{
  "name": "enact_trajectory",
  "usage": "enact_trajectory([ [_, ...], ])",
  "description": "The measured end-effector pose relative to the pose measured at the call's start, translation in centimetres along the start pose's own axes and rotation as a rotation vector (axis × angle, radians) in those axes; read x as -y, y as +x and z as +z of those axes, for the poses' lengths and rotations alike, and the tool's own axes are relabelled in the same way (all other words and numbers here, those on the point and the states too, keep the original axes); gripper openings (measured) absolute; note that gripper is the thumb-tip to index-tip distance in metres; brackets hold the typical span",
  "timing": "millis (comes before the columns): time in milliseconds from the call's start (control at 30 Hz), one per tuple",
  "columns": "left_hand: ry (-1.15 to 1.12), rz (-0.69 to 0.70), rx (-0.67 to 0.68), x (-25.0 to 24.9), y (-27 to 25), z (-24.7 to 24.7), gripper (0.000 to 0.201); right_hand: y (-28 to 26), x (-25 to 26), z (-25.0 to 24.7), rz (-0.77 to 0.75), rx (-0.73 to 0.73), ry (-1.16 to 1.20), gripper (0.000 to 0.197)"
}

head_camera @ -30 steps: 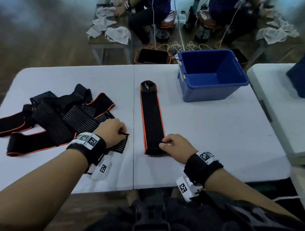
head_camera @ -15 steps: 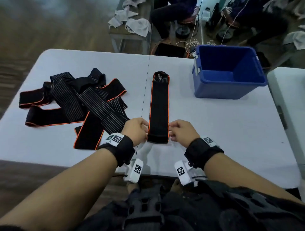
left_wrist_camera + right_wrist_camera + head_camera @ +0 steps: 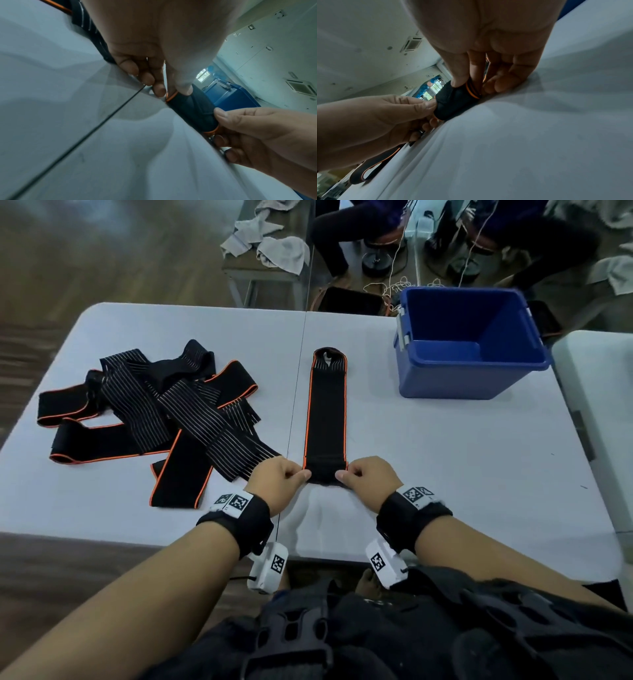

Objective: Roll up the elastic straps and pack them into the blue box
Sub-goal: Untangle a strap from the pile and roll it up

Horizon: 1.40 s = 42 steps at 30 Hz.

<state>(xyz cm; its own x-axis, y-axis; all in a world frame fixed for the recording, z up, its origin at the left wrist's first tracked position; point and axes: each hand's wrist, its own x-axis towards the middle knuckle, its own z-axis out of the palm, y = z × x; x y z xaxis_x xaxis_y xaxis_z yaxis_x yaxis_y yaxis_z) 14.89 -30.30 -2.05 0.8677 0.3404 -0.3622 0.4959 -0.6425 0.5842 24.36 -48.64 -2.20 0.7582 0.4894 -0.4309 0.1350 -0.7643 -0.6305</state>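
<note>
A person's two bare forearms reach from 6 o'clock onto a white folding table [image 3: 445, 457], each wrist wearing a black band with printed square markers. A long black elastic strap edged in orange [image 3: 327, 412] lies flat near the middle of the table, running straight from 6 toward 12 o'clock. Its near end is turned over into a small tight roll, and both hands hold that roll by its ends. The left hand [image 3: 277, 481] pinches the roll's left end between thumb and curled fingers; in the left wrist view the thumb tip presses on top of the roll just beside the orange edge. The right hand [image 3: 371, 477] pinches the right end the same way, thumb on top and fingers curled beneath, as the right wrist view shows. The rest of the strap is still unrolled, and its far end shows a ribbed, striped patch. At 9 to 10 o'clock a loose heap of black straps with orange edging and white pinstripes [image 3: 154, 419] lies tangled on the table, well apart from the flat strap. At 1 to 2 o'clock stands an open blue plastic box [image 3: 469, 381] on the table's far edge, with no strap visible inside. Beyond the table, at 12 o'clock, grey cloths [image 3: 270, 244] lie on a bench.
</note>
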Motion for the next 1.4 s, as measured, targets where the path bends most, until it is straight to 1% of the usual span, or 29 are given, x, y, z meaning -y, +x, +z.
enact_trajectory([
  [67, 0.001, -0.022, 0.006, -0.4, 0.0, 0.0, 0.047, 0.3, 0.1, 0.2, 0.030, -0.001, 0.028, 0.046],
  [133, 0.004, -0.036, 0.017, -0.4, 0.3, 0.0, 0.047, 0.6, 0.3, 0.2, 0.062, 0.008, 0.032, 0.049],
  [200, 0.026, -0.058, 0.031, -0.7, 0.5, -0.2, 0.044, 0.7, 0.5, 0.0, 0.091, 0.004, 0.018, 0.052],
  [300, 0.089, -0.074, 0.044, -1.2, 0.6, -0.5, 0.041, 0.9, 1.0, -0.3, 0.132, 0.003, -0.030, 0.051],
  [367, 0.131, -0.095, 0.027, -1.3, 0.8, -0.6, 0.035, 1.0, 1.5, -0.3, 0.169, 0.017, -0.101, 0.050],
  [433, 0.105, -0.125, -0.028, -1.1, 1.1, -0.4, 0.023, 1.0, 1.8, -0.1, 0.185, 0.007, -0.159, 0.043],
  [467, 0.060, -0.139, -0.058, -1.0, 1.1, -0.4, 0.020, 1.1, 1.9, 0.0, 0.186, -0.017, -0.152, 0.036],
  [500, 0.008, -0.140, -0.074, -0.9, 1.1, -0.4, 0.023, 1.1, 1.9, 0.1, 0.182, -0.049, -0.113, 0.033],
  [567, -0.051, -0.107, -0.065, -0.9, 1.2, -0.4, 0.024, 0.8, 1.9, 0.2, 0.163, -0.102, -0.029, 0.040],
  [633, -0.045, -0.053, -0.051, -0.8, 1.2, -0.4, 0.018, 0.6, 1.8, 0.3, 0.141, -0.114, 0.004, 0.043],
  [733, 0.025, 0.036, -0.042, -0.4, 1.1, -0.3, 0.013, 0.2, 1.4, 0.9, 0.115, -0.112, 0.037, 0.032],
  [800, 0.072, 0.085, -0.020, -0.1, 1.3, -0.2, 0.020, 0.0, 1.4, 1.0, 0.085, -0.107, 0.017, 0.023],
  [833, 0.129, 0.123, -0.003, -0.1, 1.4, -0.2, 0.024, -0.1, 1.5, 1.0, 0.066, -0.102, -0.015, 0.021],
  [900, 0.259, 0.259, 0.002, 0.0, 1.5, -0.1, 0.025, -0.2, 1.9, 0.8, 0.023, -0.088, -0.162, 0.021],
  [933, 0.318, 0.330, -0.016, 0.1, 1.5, 0.0, 0.024, -0.2, 2.2, 0.7, -0.001, -0.088, -0.269, 0.021],
  [1000, 0.436, 0.397, -0.058, 0.3, 1.2, 0.3, 0.021, -0.3, 2.8, 0.9, -0.043, -0.066, -0.460, 0.021],
  [1067, 0.506, 0.414, -0.086, 0.4, 0.6, 0.7, 0.024, -0.7, 3.1, 1.2, -0.099, -0.023, -0.589, 0.023],
  [1167, 0.537, 0.394, -0.008, 0.7, -0.1, 0.9, 0.041, -1.4, 2.8, 1.4, -0.144, 0.008, -0.659, 0.040],
  [1200, 0.530, 0.388, 0.008, 0.9, -0.2, 0.9, 0.047, -1.6, 2.7, 1.4, -0.151, 0.010, -0.691, 0.041],
  [1233, 0.502, 0.381, 0.012, 1.1, -0.3, 0.9, 0.050, -1.6, 2.4, 1.5, -0.162, 0.003, -0.709, 0.037],
  [1300, 0.412, 0.373, -0.007, 1.2, -0.2, 0.7, 0.046, -1.5, 1.5, 1.8, -0.180, -0.024, -0.633, 0.023],
  [1333, 0.375, 0.366, -0.025, 1.2, 0.0, 0.7, 0.043, -1.3, 1.1, 1.8, -0.174, -0.034, -0.541, 0.022],
  [1400, 0.290, 0.333, -0.048, 1.1, 0.3, 0.5, 0.038, -1.0, 0.5, 1.5, -0.117, -0.036, -0.314, 0.031],
])
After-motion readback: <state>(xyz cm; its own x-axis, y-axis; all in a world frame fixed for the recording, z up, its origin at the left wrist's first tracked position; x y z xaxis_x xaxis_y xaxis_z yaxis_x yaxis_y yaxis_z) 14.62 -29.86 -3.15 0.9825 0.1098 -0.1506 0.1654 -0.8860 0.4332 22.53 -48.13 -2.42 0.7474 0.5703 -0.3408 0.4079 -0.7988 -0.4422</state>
